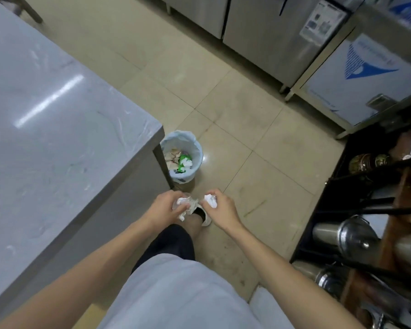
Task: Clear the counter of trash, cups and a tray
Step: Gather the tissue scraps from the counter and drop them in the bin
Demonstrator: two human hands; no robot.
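Short of the lined bin (181, 156), left hand (163, 205) and right hand (220, 206) are each gripping crumpled paper (210, 201) (disposal step); next, carrying both over the rim and letting go.

I saw beige floor tiles (235, 129) underfoot — steel refrigerator cabinets (259, 27) along the far side, a dark rack (356, 210) of metal canisters (347, 236) at right, ceiling light glinting off surfaces.

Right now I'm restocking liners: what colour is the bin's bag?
Pale blue bin bag, head view.
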